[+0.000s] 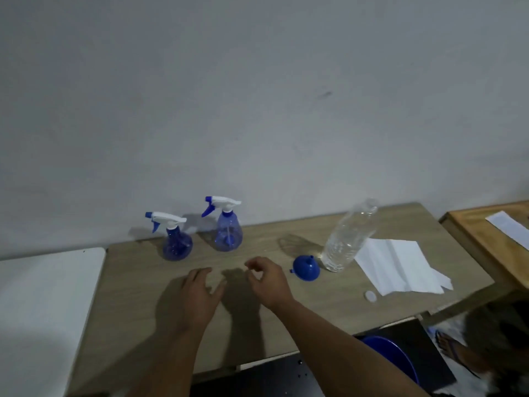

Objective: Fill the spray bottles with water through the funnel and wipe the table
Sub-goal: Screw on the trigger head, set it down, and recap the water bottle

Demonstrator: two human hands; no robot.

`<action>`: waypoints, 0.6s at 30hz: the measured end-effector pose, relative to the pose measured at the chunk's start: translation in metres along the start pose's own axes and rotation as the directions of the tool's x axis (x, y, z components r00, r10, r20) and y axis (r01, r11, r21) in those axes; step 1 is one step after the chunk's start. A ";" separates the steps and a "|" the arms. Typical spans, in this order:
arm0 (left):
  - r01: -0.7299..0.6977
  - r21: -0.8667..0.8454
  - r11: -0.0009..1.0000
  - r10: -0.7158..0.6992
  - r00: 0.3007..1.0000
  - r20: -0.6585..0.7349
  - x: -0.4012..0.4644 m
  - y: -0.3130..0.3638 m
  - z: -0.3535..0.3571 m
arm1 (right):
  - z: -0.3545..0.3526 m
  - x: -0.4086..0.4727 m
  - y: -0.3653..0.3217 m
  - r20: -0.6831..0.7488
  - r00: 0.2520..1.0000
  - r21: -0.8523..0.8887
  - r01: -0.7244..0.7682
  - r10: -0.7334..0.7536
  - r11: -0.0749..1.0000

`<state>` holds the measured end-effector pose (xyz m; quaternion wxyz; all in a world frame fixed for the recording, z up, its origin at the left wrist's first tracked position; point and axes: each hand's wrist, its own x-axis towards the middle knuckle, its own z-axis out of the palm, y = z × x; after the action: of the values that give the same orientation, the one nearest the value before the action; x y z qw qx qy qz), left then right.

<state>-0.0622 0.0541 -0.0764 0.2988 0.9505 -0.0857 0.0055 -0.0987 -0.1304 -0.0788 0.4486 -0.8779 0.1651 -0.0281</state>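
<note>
Two blue spray bottles with white trigger heads stand near the wall: one on the left (176, 242), a taller one (228, 230) to its right. A blue funnel (306, 267) lies mouth-down on the wooden table (286, 316), beside a clear water bottle (347, 237) with no cap. Its white cap (369, 295) lies near white paper towels (399, 265). My left hand (201, 290) hovers low over the table with fingers spread. My right hand (264, 277) hangs beside it, fingers loosely curled, holding nothing. Both are in front of the spray bottles.
A white surface (43, 305) adjoins the table on the left. A second wooden table (486, 233) with a paper strip stands at the right. Below the front edge sits a blue basin (392, 356), and a foot in a sandal (449, 346) shows at lower right.
</note>
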 end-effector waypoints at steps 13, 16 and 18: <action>-0.185 -0.289 0.939 0.259 0.935 0.241 0.014 0.231 0.093 | -0.213 -0.039 0.167 -0.123 0.893 -0.387 -0.445 0.433 0.808; -0.127 -0.392 0.911 0.241 0.936 0.258 0.019 0.267 0.106 | -0.226 -0.039 0.194 -0.035 0.894 -0.483 -0.406 0.447 0.775; -0.114 -0.437 0.892 0.240 0.939 0.245 0.021 0.284 0.113 | -0.226 -0.038 0.209 0.015 0.901 -0.529 -0.361 0.434 0.768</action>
<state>-0.0930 -0.2423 -0.0071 0.4764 0.8431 -0.2152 -0.1260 -0.2347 -0.4082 -0.1069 0.2035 -0.9099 0.3177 0.1725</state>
